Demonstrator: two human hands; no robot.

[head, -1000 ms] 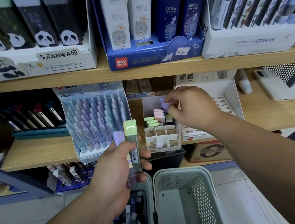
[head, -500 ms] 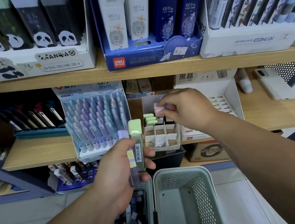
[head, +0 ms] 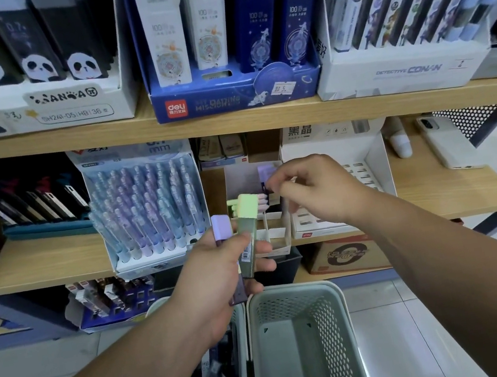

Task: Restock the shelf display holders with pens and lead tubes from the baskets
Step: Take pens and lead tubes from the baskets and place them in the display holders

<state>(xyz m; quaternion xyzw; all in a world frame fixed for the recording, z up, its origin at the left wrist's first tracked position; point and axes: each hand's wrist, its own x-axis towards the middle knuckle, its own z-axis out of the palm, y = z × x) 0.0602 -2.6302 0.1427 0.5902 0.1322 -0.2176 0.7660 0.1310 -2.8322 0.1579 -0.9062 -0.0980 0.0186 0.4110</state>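
Head view: we are midway through filling the small divided holder [head: 277, 236] on the middle shelf. Our right hand [head: 324, 194] pinches a purple-capped lead tube [head: 267, 172] over its back slots. Our left hand [head: 213, 281] grips 2 spares just in front, a green tube [head: 247, 225] and a purple tube [head: 221, 226]. Next, we judge, the pinched tube needs seating upright in a free slot. Since 0.5 s ago the left hand has drifted right, nearer the holder.
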